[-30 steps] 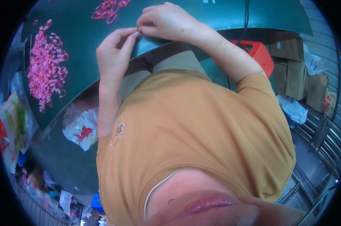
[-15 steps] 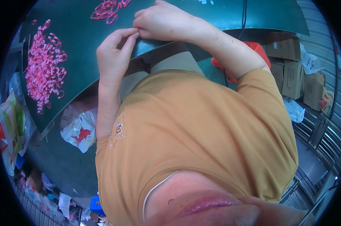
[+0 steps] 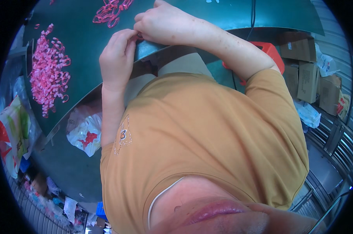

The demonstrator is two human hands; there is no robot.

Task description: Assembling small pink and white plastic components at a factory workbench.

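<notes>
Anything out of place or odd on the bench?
Mostly no, nothing looks damaged. One small pink piece lies loose on the green table, just off the far end of the pink heap, so maybe a stray. Whatever is between left hand and right hand is too hidden to judge.

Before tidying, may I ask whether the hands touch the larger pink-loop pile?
No, left hand and right hand meet right of that pile.
</notes>
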